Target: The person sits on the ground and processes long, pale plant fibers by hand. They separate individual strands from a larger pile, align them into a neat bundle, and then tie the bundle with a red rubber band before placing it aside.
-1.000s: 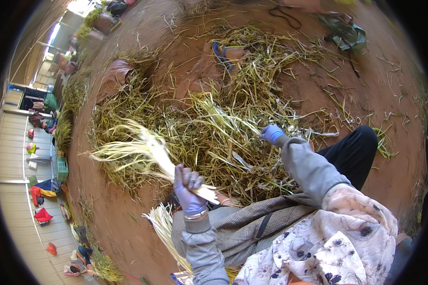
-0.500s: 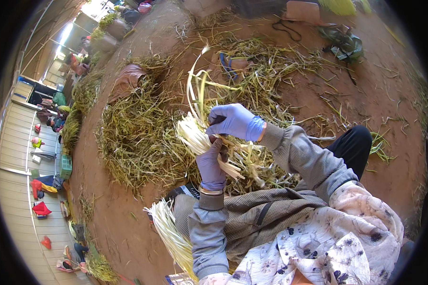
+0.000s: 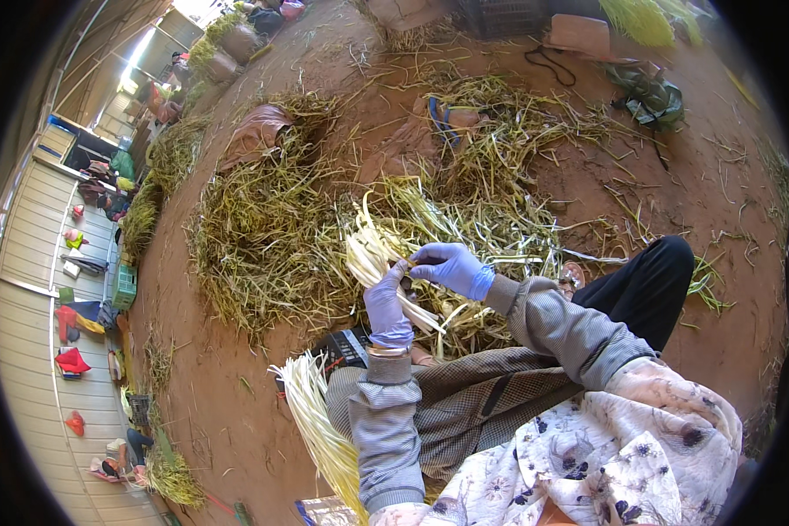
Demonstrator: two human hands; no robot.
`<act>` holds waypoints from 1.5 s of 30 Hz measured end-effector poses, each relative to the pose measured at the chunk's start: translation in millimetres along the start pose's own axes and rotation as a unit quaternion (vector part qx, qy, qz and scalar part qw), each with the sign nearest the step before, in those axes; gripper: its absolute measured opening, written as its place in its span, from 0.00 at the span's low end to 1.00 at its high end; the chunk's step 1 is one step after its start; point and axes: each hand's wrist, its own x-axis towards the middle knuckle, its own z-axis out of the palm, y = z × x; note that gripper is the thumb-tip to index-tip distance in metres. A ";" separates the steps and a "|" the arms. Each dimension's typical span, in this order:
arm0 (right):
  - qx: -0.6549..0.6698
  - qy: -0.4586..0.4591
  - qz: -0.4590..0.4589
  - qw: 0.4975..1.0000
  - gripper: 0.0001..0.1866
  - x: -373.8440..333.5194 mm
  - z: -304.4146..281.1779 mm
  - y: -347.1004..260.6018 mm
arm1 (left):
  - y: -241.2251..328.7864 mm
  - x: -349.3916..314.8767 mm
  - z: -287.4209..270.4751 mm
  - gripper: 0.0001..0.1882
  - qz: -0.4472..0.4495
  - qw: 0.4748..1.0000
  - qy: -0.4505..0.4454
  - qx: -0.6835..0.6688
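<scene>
My left hand (image 3: 387, 309), in a pale purple glove, is closed around a bunch of pale white-yellow stalks (image 3: 370, 250). The bunch slants, its cut-looking lower ends poking out below the palm. At the bunch's right side my right hand (image 3: 454, 268), gloved alike, has thumb and forefinger pinched together next to the left thumb. What sits in that pinch is too small to name. Another bundle of long pale stalks (image 3: 311, 412) lies beside my left forearm, against my lap. Under and beyond both hands spreads a heap of loose green-yellow leaves and stalks (image 3: 263, 237).
A black crate-like object (image 3: 346, 346) is by my left knee. Blue straps (image 3: 443, 121) lie in the litter ahead. At the far right rests a dark green bag (image 3: 649, 95); a dark crate (image 3: 500, 16) stands at the back. A green crate (image 3: 124, 287) is by the left wall.
My right hand has drawn back from over the bunch, down and right, to a fingertip pinch. The long strands standing up from the bunch are gone from there. The whole view has shifted slightly.
</scene>
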 end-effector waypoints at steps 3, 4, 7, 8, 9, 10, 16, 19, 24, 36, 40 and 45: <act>-0.069 0.050 -0.085 0.993 0.13 -1.7 8.0 10.1 | -1.4 -1.8 -1.7 0.11 0.007 1.000 -0.014 -0.021; -0.077 0.039 -0.029 0.996 0.12 -3.9 9.3 11.8 | -1.2 -2.9 -1.0 0.11 0.009 1.000 -0.014 -0.022; 0.123 0.056 0.039 0.990 0.12 -6.5 10.3 12.4 | 0.0 -4.5 6.4 0.11 0.024 0.999 -0.024 -0.026; 0.140 0.059 0.035 0.988 0.12 -8.3 8.2 11.9 | 1.3 -4.0 8.9 0.11 0.018 0.999 -0.016 -0.032; 0.094 0.059 0.004 0.994 0.12 -10.2 5.7 11.4 | 3.0 -3.5 10.5 0.12 0.021 0.999 -0.012 -0.037; -0.011 0.070 -0.011 0.997 0.11 -12.3 1.7 11.0 | 5.5 -1.6 11.8 0.12 0.023 0.999 -0.009 -0.042; -0.374 -0.003 -0.247 0.894 0.09 -34.5 -42.0 10.6 | 26.9 10.6 -2.2 0.11 0.034 0.983 0.016 -0.178; -0.517 -0.050 -0.263 0.813 0.10 -44.3 -66.3 0.6 | 30.8 13.3 -7.3 0.11 0.042 0.977 0.042 -0.203; -0.586 -0.121 -0.266 0.756 0.10 -52.6 -91.6 -25.7 | 26.3 18.4 -20.1 0.10 0.077 0.966 0.004 -0.247; -0.800 -0.193 0.280 0.494 0.08 -102.2 -238.1 43.2 | 80.8 19.6 -97.3 0.10 0.197 0.914 0.071 -0.346; -0.765 -0.142 0.064 0.625 0.09 -54.5 -193.6 28.1 | 44.7 24.1 -70.0 0.10 0.065 0.961 -0.052 -0.262; -0.280 -0.145 -0.090 0.945 0.23 -6.0 -31.3 -3.6 | 10.0 28.7 -40.7 0.10 -0.043 0.975 -0.028 -0.215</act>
